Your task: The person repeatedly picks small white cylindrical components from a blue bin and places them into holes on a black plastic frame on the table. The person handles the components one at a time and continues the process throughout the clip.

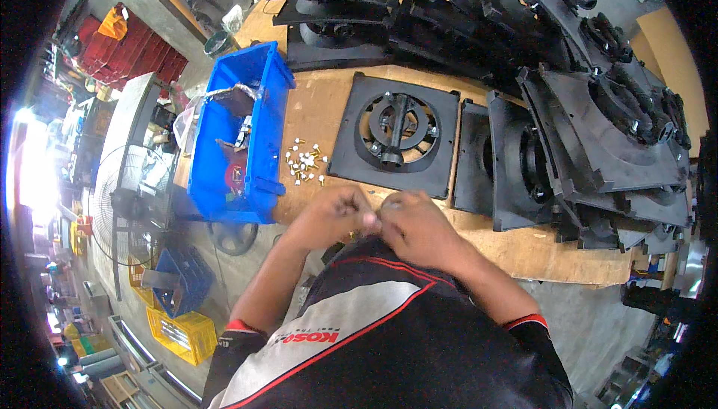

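Note:
My left hand (334, 216) and my right hand (419, 228) meet in front of my chest, at the near edge of the wooden table. Fingers are curled and pressed together on both; whatever they pinch is too small or hidden to name. Just beyond them a square black plastic plate (399, 130) lies flat, with a round opening, an inner ring and a tube across its middle. Left of the plate, a loose scatter of small brass-coloured fittings with white ends (305, 162) rests on the wood.
A blue plastic bin (271, 132) with parts inside stands at the table's left. Similar black plates are stacked along the back (336, 46) and leaning at the right (613, 132). A fan (127, 203), a yellow crate (183, 336) and red crates (127, 53) are off to the left.

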Tool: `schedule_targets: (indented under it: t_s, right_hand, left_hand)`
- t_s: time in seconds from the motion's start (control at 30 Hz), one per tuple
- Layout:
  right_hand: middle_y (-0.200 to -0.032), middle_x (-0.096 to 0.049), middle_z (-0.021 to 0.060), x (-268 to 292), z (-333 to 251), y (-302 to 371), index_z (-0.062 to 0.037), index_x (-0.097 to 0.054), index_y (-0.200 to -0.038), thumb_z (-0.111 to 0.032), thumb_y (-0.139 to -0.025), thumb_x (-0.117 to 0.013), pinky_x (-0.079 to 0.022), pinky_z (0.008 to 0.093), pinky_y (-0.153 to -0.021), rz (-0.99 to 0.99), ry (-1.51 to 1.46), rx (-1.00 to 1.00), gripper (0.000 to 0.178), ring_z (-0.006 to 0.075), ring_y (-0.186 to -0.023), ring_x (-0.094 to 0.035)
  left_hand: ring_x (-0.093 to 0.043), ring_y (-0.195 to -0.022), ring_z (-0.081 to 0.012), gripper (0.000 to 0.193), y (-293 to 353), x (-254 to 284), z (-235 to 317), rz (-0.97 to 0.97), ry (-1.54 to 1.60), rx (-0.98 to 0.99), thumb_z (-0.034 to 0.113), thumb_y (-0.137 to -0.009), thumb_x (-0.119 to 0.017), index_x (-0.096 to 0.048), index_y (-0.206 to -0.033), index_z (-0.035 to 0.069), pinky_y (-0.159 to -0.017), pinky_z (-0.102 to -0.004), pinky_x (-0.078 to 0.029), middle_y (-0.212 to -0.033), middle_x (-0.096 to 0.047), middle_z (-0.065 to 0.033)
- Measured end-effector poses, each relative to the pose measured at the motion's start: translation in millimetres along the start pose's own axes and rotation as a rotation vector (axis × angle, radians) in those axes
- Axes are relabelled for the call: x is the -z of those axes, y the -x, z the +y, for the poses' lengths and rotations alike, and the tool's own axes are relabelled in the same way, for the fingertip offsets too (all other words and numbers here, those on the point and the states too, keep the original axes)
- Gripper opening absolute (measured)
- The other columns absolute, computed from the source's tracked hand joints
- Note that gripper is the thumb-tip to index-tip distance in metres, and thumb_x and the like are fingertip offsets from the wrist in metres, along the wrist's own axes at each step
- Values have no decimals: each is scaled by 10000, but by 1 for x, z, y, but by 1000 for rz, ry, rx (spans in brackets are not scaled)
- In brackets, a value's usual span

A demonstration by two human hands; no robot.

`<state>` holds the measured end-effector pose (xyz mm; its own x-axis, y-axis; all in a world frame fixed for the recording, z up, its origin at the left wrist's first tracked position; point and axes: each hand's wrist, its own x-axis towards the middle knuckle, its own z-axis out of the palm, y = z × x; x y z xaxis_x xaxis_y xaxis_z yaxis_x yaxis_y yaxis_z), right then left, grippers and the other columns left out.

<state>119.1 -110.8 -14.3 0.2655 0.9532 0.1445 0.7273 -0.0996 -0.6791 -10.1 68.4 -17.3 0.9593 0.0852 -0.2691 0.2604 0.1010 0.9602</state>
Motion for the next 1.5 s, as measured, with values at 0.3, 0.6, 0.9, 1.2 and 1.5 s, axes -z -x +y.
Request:
schedule_targets:
  t_s: [0.3, 0.6, 0.9, 1.2, 1.5]
  right_hand:
    - [-848, -675, 240, -58, 93, 23, -11, -664, -960, -298, -948, -555, -503, 483, -761, -53, -224, -508, 307, 435, -833, -653]
    - [-887, -686, 206, -58, 80, 18, 2, -660, -1006, -242, -973, -546, -507, 422, -758, -96, -388, -434, 271, 353, -817, -669]
    - [-920, -690, 102, -30, 59, 23, -2, -629, -1129, -223, -1040, -513, -513, 332, -826, -14, -815, -358, 265, 180, -857, -677]
    - [-931, -664, 74, -23, 18, 14, 6, -612, -1156, -178, -1036, -519, -510, 314, -811, -34, -1021, -347, 239, 158, -837, -654]
    - [-855, -687, 55, -13, -4, -7, -28, -658, -1053, -259, -1036, -525, -490, 285, -768, -144, -864, -355, 267, 126, -812, -630]
  left_hand:
    - [-661, -873, -239, 227, -1, 37, -190, 587, -487, 37, 222, -912, -694, -661, -1065, 58, -809, -379, -517, -925, -686, -88]
    - [-605, -1061, -325, 345, -9, 21, -212, 142, -1222, -480, 267, -813, -720, -671, -1143, 177, -932, -442, -453, -1113, -646, -86]
    - [-604, -754, -172, 209, -32, 1, -130, 362, -52, -31, 155, -947, -597, -611, -1088, 1, -689, -308, -499, -831, -631, -71]
    - [-517, -714, -62, 257, -4, -9, -22, 51, 63, -111, 187, -969, -644, -584, -1137, 2, -620, -257, -425, -749, -570, 5]
    - [-613, -738, -179, 237, -1, 32, -6, -175, -274, -266, 248, -941, -681, -648, -951, 14, -681, -351, -484, -791, -659, -91]
